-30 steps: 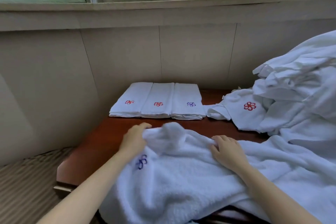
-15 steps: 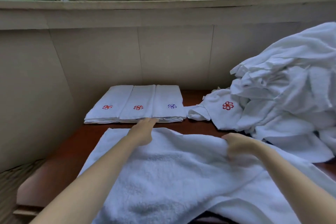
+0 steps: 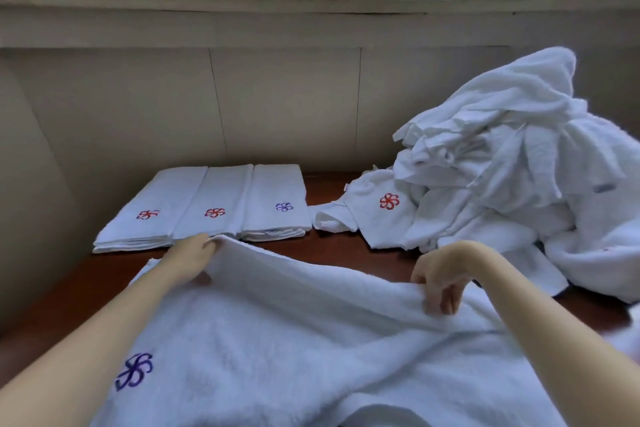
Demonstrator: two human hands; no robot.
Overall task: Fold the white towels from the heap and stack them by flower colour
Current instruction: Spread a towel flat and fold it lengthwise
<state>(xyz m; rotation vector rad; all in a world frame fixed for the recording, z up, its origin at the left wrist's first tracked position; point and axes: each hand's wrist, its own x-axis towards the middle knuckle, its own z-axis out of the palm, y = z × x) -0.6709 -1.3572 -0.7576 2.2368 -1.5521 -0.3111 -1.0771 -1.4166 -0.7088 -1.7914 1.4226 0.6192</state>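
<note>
A white towel (image 3: pixel 294 333) with a purple flower (image 3: pixel 134 371) lies spread across the near part of the brown table (image 3: pixel 346 253). My left hand (image 3: pixel 192 258) grips its far left corner, lifted off the table. My right hand (image 3: pixel 441 276) pinches its far right edge, also raised. Behind them lie three folded stacks side by side: two with red flowers (image 3: pixel 148 214) (image 3: pixel 214 212) and one with a purple flower (image 3: pixel 284 207). The heap of unfolded white towels (image 3: pixel 512 177) rises at the right, with a red flower (image 3: pixel 389 201) showing on one towel.
A tiled wall (image 3: pixel 277 107) runs close behind the table under a window sill (image 3: pixel 311 0). The table's left edge (image 3: pixel 52 302) drops off beside the wall. The heap spills over the right side of the table.
Both hands have taken hold of the towel's far edge and lifted it. The purple flower now shows at the near left. The view has shifted left and closer.
</note>
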